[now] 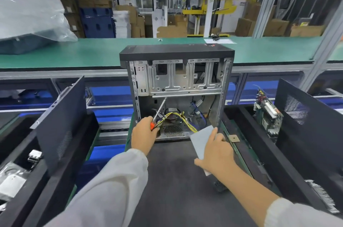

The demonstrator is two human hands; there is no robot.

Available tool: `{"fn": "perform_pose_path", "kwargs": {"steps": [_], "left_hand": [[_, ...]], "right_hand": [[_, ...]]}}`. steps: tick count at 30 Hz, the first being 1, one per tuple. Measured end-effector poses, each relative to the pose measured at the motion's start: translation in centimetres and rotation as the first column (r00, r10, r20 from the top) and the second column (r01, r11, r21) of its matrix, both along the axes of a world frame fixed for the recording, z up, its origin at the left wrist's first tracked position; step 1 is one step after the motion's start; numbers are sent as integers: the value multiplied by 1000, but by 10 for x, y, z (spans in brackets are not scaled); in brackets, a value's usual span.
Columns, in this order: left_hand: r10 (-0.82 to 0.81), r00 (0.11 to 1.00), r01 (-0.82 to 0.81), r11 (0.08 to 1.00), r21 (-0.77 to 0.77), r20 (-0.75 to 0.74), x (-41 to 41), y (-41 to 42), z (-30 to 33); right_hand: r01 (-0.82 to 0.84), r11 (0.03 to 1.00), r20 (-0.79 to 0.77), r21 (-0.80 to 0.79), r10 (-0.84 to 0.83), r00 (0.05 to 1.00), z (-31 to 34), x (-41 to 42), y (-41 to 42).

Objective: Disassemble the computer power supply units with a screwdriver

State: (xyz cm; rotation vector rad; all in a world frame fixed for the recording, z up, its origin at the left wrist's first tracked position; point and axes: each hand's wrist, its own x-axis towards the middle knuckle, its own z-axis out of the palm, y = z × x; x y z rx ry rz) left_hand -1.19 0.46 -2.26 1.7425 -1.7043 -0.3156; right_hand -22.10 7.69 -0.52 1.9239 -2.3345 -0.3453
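An open computer case (176, 54) stands in front of me on a dark mat (172, 180), its bare metal frame facing me. Low inside sits the power supply unit (171, 130) with a round mesh grille and a bundle of yellow and black wires (183, 119). My left hand (143, 134) grips a screwdriver (157, 113) with an orange handle; its shaft slants up and right into the case. My right hand (217, 154) holds a pale grey flat sheet (201, 140) at the case's lower right corner.
Black side panels lean in bins at the left (63, 115) and right (304, 121). A circuit board (267, 113) stands in the right bin. A green conveyor table (92, 52) runs behind the case, with a plastic-wrapped bundle (31, 20) at its left end.
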Motion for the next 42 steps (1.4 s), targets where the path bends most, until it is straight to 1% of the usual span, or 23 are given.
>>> {"fn": "perform_pose_path", "kwargs": {"steps": [2,3,6,8,11,13,15,18,22,24,26,28,30,31,33,35,36,37,38,40,41,42], "left_hand": [[-58,992,60,998,-15,114,-3,-3,13],[-71,987,74,997,-16,143,-4,-5,18],[-72,990,75,997,-22,123,-7,-8,30],[-84,989,85,996,-1,118,-10,-7,35],[-104,987,102,994,25,119,-11,-5,38],[-92,988,89,995,35,124,-7,-2,37],[-77,991,72,996,48,108,1,1,35],[-39,999,38,998,46,29,14,7,33],[5,1000,-5,1000,16,-18,24,15,31],[18,1000,-18,1000,-12,-15,24,17,34],[8,1000,-8,999,-45,-3,22,19,41],[1,999,-4,998,-55,-39,20,19,50],[5,991,-11,999,-44,-136,20,18,60],[6,981,-15,999,-46,-192,20,17,64],[19,966,-37,997,-66,-256,18,15,71],[20,958,-40,997,-63,-284,11,15,73],[10,953,-26,999,-48,-303,5,15,72],[-1,947,-9,1000,-30,-320,-2,16,70],[-9,944,5,1000,-15,-329,-11,17,68],[-20,941,18,1000,-9,-337,-30,17,64],[-26,940,21,1000,-19,-341,-39,17,64],[-32,939,21,999,-34,-342,-47,17,65]], "right_hand": [[-16,995,-1,95,16,1000,4,14,-1],[-17,991,-20,131,19,1000,3,22,-3],[-8,992,-106,129,22,994,-11,54,-6],[-25,994,-56,108,32,998,-27,79,-4],[-83,992,88,98,74,993,-56,107,5],[-122,988,111,95,111,988,-75,115,11],[-119,990,118,81,109,987,-83,118,12],[-100,991,153,88,86,984,-85,121,10],[-101,991,180,83,85,980,-87,119,9],[-115,991,215,75,97,972,-87,115,10],[-141,984,253,105,111,961,-81,111,10],[-155,976,314,152,101,944,-67,101,8],[-146,976,441,164,60,896,-47,78,4],[-144,979,520,142,50,853,-35,61,1],[-158,982,688,103,45,724,-8,18,-3],[-143,981,824,135,-31,566,16,-29,-3],[-116,979,860,165,-86,503,24,-49,-3],[-68,977,861,200,-142,489,29,-64,-4],[-8,972,813,234,-192,549,30,-75,-6],[94,956,570,279,-244,785,24,-80,-8],[114,959,473,258,-229,851,20,-77,-7],[114,971,426,212,-196,883,15,-74,-7]]}}
